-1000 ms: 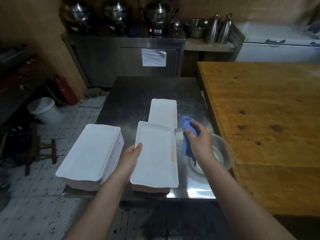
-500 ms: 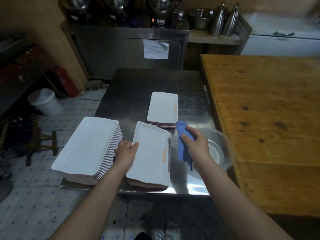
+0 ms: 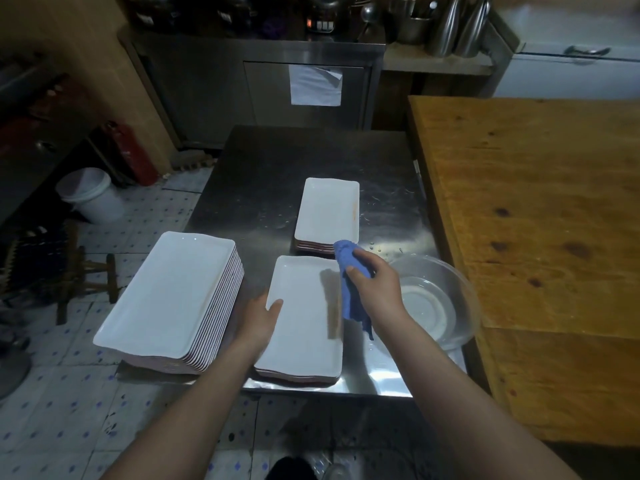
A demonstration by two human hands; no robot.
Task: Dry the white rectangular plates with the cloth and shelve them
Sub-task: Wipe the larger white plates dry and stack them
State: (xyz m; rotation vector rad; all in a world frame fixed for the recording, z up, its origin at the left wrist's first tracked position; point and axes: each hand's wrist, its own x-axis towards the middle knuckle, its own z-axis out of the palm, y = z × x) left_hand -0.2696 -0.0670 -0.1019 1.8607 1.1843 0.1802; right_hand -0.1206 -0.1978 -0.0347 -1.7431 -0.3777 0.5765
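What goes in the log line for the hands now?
left hand: grips near plate edge | right hand: holds blue cloth at that plate's right rim | stage: drying, not shelved

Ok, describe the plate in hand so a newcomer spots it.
Find the steel table beside the wooden counter. The plate tops the short stack at its near edge. Unlike the tall stack and far stack, the left hand grips it and the blue cloth hangs at its right edge.
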